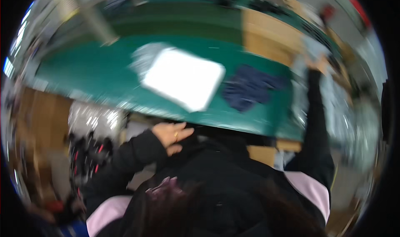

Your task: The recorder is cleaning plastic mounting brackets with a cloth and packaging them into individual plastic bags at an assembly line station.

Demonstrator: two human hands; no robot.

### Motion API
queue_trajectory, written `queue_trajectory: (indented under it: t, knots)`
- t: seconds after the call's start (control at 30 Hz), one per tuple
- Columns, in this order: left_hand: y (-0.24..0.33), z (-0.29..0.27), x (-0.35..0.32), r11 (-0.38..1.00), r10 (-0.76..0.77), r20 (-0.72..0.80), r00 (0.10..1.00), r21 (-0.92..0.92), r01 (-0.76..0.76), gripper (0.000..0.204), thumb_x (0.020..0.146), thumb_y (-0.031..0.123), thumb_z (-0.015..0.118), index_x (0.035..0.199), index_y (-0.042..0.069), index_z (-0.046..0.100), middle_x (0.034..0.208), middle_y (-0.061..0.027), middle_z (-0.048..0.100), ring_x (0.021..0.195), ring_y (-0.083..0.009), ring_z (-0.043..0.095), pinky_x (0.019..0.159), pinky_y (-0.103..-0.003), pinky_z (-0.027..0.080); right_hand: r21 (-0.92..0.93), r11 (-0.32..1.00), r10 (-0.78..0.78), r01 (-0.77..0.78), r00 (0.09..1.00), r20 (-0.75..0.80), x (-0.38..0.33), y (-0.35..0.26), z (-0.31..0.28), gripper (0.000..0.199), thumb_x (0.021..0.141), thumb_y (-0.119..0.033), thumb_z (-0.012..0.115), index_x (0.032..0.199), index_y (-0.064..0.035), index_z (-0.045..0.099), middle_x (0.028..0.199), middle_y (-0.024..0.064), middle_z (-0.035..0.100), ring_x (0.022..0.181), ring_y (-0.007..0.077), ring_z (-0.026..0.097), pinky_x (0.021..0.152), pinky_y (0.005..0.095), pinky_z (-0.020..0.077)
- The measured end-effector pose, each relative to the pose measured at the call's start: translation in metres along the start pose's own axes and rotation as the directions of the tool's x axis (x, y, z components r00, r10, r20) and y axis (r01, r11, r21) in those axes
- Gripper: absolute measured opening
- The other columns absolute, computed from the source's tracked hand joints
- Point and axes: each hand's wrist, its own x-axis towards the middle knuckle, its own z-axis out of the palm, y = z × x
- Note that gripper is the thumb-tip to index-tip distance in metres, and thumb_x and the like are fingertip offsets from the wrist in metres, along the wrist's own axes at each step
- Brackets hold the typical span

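My right arm is stretched out to the far right of the worktop (79, 62), with my right hand (317, 64) at the pale plastic (333, 106) piled there, beside the cardboard box (271, 35). I take this as the fetching step; the blur hides my fingers, so I cannot tell whether they grip anything. My left hand (171, 136) is empty, fingers loosely spread, just off the near edge and in front of my body.

The white flat pack (185, 79) lies askew near the middle of the worktop, crumpled clear plastic (146, 56) at its upper left. The dark blue cloth (252, 88) lies rumpled to its right, apart from both my hands. As I judge it, the next move calls for a sure pinch on one layer of the slippery plastic, with my left hand free to help and the cloth kept from being dragged.
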Motion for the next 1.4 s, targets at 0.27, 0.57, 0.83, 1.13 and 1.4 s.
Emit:
queue_trajectory:
  t: [0.27, 0.57, 0.83, 1.13, 1.4]
  knots:
    - [-0.061, -0.029, -0.139, 0.735, -0.638, -0.365, 0.678, -0.028, 0.677, 0.061, 0.072, 0.028, 0.067, 0.126, 0.007, 0.049, 0.115, -0.0272, 0.054, 0.101, -0.0403, 0.056, 0.088, -0.041, 0.045, -0.357, 0.851, -0.266, 0.386, 0.902, 0.341, -0.03, -0.039, -0.03, 0.066, 0.066, -0.047, 0.07, 0.124, -0.0195, 0.053, 0.13, 0.0167, 0.048, 0.123, 0.0339, 0.042, 0.104, 0.0497, 0.0294]
    - [-0.072, -0.008, -0.166, 0.777, -0.625, -0.231, 0.746, -0.268, 0.569, 0.062, 0.077, 0.016, 0.065, 0.134, 0.007, 0.042, 0.125, -0.0233, 0.049, 0.115, -0.0358, 0.05, 0.096, -0.038, 0.04, -0.406, 0.9, 0.028, 0.16, 0.907, 0.419, -0.039, -0.033, -0.021, 0.044, 0.069, -0.047, 0.069, 0.105, -0.022, 0.067, 0.151, 0.0093, 0.018, 0.14, 0.032, 0.001, 0.104, 0.0635, 0.009]
    - [-0.068, -0.005, -0.164, 0.767, -0.64, -0.241, 0.73, -0.25, 0.59, 0.062, 0.079, 0.019, 0.065, 0.134, 0.006, 0.041, 0.123, -0.0235, 0.05, 0.113, -0.0355, 0.051, 0.094, -0.037, 0.041, -0.566, 0.809, 0.134, 0.157, 0.889, 0.439, -0.036, -0.032, 0.01, 0.042, 0.079, -0.041, 0.06, 0.113, -0.0158, 0.064, 0.149, 0.0101, 0.022, 0.14, 0.0315, 0.005, 0.103, 0.0624, 0.0101]
    - [-0.051, -0.014, -0.192, 0.686, -0.725, -0.356, 0.589, -0.304, 0.661, 0.059, 0.08, 0.015, 0.063, 0.135, 0.008, 0.042, 0.112, -0.0182, 0.056, 0.098, -0.0275, 0.056, 0.086, -0.034, 0.043, -0.549, 0.83, 0.217, 0.094, 0.853, 0.475, -0.031, -0.051, 0.033, 0.037, 0.088, -0.021, 0.042, 0.121, -0.0133, 0.059, 0.148, 0.0125, 0.025, 0.139, 0.0328, 0.009, 0.101, 0.0651, 0.0107]
    - [-0.058, -0.022, -0.198, 0.672, -0.736, -0.366, 0.57, -0.287, 0.683, 0.058, 0.08, 0.008, 0.062, 0.135, 0.009, 0.042, 0.113, -0.0153, 0.054, 0.097, -0.0245, 0.054, 0.083, -0.03, 0.043, -0.454, 0.863, -0.001, 0.222, 0.899, 0.437, -0.049, -0.123, 0.009, 0.034, 0.086, -0.023, 0.047, 0.113, -0.0121, 0.064, 0.145, 0.016, 0.029, 0.139, 0.0351, 0.01, 0.102, 0.0638, 0.0104]
